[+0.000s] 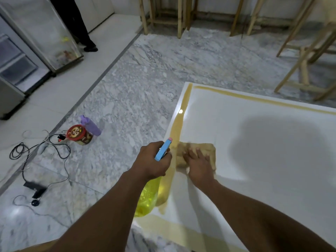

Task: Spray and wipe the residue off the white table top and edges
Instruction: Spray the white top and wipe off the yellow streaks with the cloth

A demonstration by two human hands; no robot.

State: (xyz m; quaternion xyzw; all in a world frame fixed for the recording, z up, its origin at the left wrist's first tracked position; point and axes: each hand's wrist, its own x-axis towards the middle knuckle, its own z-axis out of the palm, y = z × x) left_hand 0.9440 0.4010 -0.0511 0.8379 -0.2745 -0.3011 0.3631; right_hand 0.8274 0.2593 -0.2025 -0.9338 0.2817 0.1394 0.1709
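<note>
Two jobs going | left hand (152, 160) holds spray bottle (148, 195) tight | right hand (198, 161) flat on cloth (211, 147) by brown residue (179, 124) at table (236, 110) left edge | risk: dirty cloth may smear it

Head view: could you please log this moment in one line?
left hand: holds spray bottle | right hand: presses cloth on table | residue: along edges

A workshop-like room: marble floor (145, 73), bare wooden frames (181, 17) along the wall, glass-door fridge (47, 35).

left hand (154, 160) gripping spray bottle (148, 197), right hand (199, 161) pressing cloth (209, 148)
</note>
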